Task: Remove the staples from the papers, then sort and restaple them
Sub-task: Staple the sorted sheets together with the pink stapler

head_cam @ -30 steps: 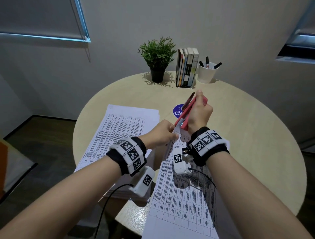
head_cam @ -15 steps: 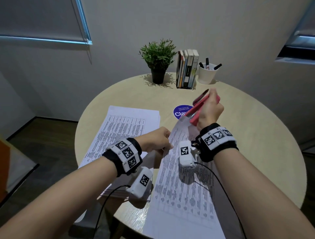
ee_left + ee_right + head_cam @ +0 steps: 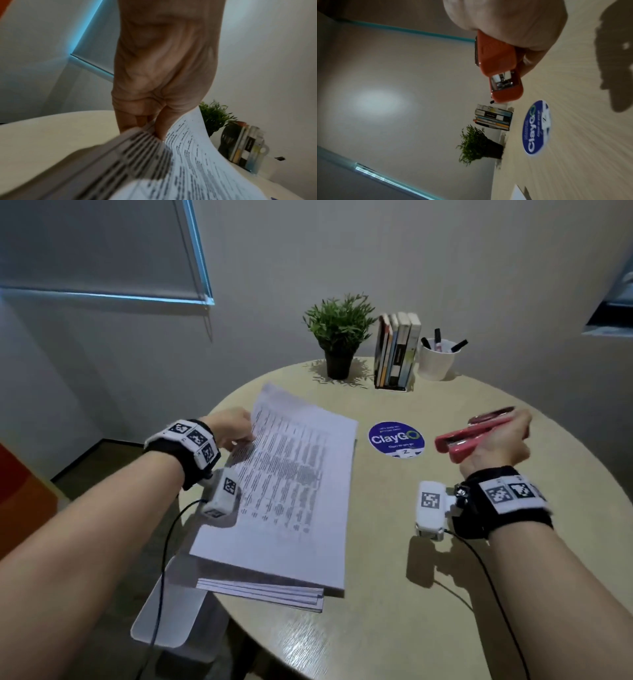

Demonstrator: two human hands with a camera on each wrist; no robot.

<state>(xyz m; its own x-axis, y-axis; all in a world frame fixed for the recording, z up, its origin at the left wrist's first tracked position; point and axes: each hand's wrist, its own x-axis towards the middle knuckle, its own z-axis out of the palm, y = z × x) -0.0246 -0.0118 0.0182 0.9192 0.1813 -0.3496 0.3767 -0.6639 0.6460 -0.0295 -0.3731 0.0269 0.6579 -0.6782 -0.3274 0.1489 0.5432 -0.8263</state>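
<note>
A stack of printed papers [image 3: 291,487] lies on the left half of the round table [image 3: 445,594]. My left hand [image 3: 233,428] pinches the far left corner of a set of sheets [image 3: 188,155], which curls up above the pile. Lower sheets [image 3: 267,594] stick out at the pile's near edge. My right hand [image 3: 496,440] grips a red stapler [image 3: 469,436] above the table's right side, its nose pointing left toward the blue sticker. In the right wrist view the stapler [image 3: 500,75] shows its metal mouth.
A round blue ClayGO sticker [image 3: 396,439] sits mid-table between the papers and the stapler. At the far edge stand a potted plant [image 3: 339,337], a row of books [image 3: 397,350] and a white cup of markers [image 3: 438,357]. A chair seat [image 3: 164,621] sits below left.
The left hand carried the set of papers from the near middle over to the left pile. The right hand drew the stapler away to the right, off the papers.
</note>
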